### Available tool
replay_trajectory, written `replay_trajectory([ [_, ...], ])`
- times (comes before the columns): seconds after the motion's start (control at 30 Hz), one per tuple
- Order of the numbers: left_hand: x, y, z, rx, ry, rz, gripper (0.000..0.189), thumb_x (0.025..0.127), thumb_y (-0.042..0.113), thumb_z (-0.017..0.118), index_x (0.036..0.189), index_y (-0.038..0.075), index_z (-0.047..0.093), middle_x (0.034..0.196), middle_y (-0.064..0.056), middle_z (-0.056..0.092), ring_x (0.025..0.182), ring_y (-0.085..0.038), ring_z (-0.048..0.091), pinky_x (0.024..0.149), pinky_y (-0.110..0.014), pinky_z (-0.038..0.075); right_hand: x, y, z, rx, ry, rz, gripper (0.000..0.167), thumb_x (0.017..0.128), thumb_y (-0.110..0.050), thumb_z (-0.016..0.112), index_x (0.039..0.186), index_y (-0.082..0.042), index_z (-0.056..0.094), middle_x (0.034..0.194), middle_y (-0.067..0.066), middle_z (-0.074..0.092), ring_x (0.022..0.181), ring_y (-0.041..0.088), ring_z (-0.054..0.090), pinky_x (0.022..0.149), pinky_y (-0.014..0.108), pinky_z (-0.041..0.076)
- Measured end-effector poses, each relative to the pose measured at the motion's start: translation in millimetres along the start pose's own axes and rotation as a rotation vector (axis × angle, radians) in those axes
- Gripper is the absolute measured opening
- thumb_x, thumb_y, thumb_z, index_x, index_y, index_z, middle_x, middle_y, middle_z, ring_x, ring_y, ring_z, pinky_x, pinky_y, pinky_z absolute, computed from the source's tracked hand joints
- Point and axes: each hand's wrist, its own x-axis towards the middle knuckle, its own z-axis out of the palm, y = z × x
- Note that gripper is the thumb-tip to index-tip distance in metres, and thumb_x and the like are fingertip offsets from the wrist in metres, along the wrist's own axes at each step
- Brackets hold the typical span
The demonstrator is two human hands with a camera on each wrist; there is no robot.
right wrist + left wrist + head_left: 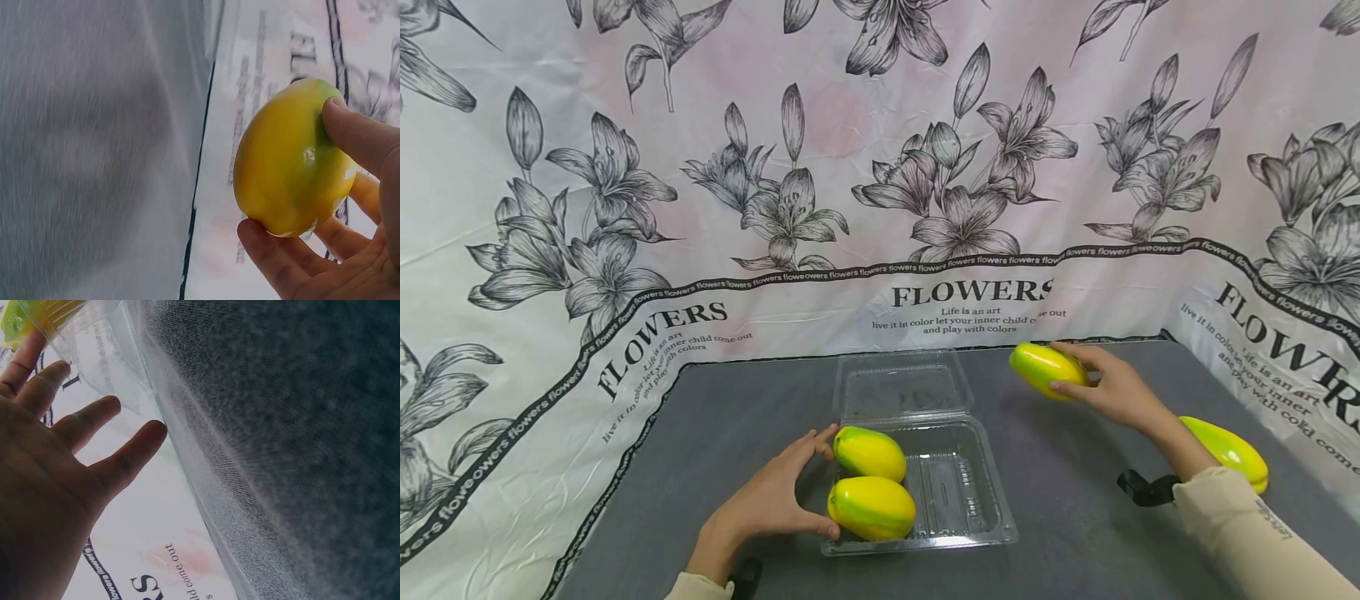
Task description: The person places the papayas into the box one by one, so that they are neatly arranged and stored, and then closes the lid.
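A clear plastic clamshell box (955, 492) lies on the table with its lid (902, 387) folded back. In its left half are two glossy yellow-green papayas, a rear papaya (870, 454) and a front papaya (872, 508). Beside them at the box's left edge is my left hand (775, 492), fingers spread and fairly straight, thumb close to the front papaya; whether it touches is unclear. My right hand (1112, 387) holds another papaya (290, 159) between thumb and fingers, right of the lid. A further papaya (1228, 450) lies to the right, partly hidden by the right forearm.
Grey cloth covers the table (737, 417). Behind and at both sides hangs a white curtain (820, 317) printed with flowers and lettering. A black wrist strap (1150, 489) shows at the right wrist.
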Motion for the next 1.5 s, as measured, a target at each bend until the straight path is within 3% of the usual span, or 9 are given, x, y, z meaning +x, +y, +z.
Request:
replay_trajectory([
  [0.3,0.8,0.9,-0.8,-0.004,-0.006,-0.003,0.077,0.064,0.055,0.093,0.123,0.028,0.052,0.168,0.017,0.025,0.158,-0.036,0.018,0.115,-0.078,0.023,-6.6,-38,22,0.136,-0.007,-0.046,0.066,0.092,-0.031,0.077,0.150,-0.012,0.050,0.140,0.017,0.058,0.106,0.028,0.063,0.079,0.027,0.057],
  [0.57,1.3,0.4,-0.2,0.008,-0.002,-0.001,0.077,0.063,0.056,0.093,0.122,0.029,0.052,0.168,0.016,0.025,0.158,-0.036,0.018,0.114,-0.078,0.023,-13.5,-66,48,0.233,-0.014,-0.130,0.065,0.090,-0.025,0.080,0.149,-0.016,0.052,0.138,0.010,0.060,0.109,0.020,0.061,0.085,0.028,0.058],
  [0.9,1.6,0.2,0.7,0.006,0.000,0.004,0.078,0.063,0.056,0.093,0.123,0.029,0.051,0.169,0.015,0.025,0.158,-0.036,0.018,0.114,-0.079,0.024,-24.5,-84,78,0.306,-0.021,-0.214,0.062,0.087,-0.023,0.082,0.144,-0.015,0.057,0.134,0.006,0.064,0.107,0.011,0.062,0.088,0.030,0.058],
  [1.1,1.2,0.0,1.2,0.003,0.004,0.010,0.077,0.063,0.055,0.093,0.122,0.029,0.051,0.169,0.012,0.025,0.158,-0.037,0.018,0.113,-0.079,0.024,-28.8,-92,89,0.300,-0.049,-0.234,0.062,0.087,-0.027,0.082,0.143,-0.018,0.059,0.135,0.002,0.064,0.110,0.012,0.062,0.094,0.035,0.055],
  [1.37,0.0,0.5,0.9,0.008,0.002,0.007,0.077,0.063,0.058,0.092,0.122,0.030,0.052,0.169,0.013,0.024,0.158,-0.037,0.018,0.112,-0.079,0.025,-31.8,-96,105,0.297,-0.053,-0.227,0.062,0.083,-0.029,0.085,0.140,-0.021,0.061,0.139,0.005,0.064,0.120,0.030,0.057,0.098,0.066,0.046],
  [1.5,-0.1,1.3,0.6,0.007,0.002,0.010,0.077,0.063,0.058,0.092,0.122,0.030,0.052,0.169,0.015,0.024,0.158,-0.037,0.018,0.113,-0.079,0.024,-33.6,-98,109,0.251,-0.034,-0.234,0.063,0.080,-0.029,0.087,0.138,-0.021,0.063,0.138,0.002,0.066,0.117,0.024,0.056,0.095,0.052,0.037],
])
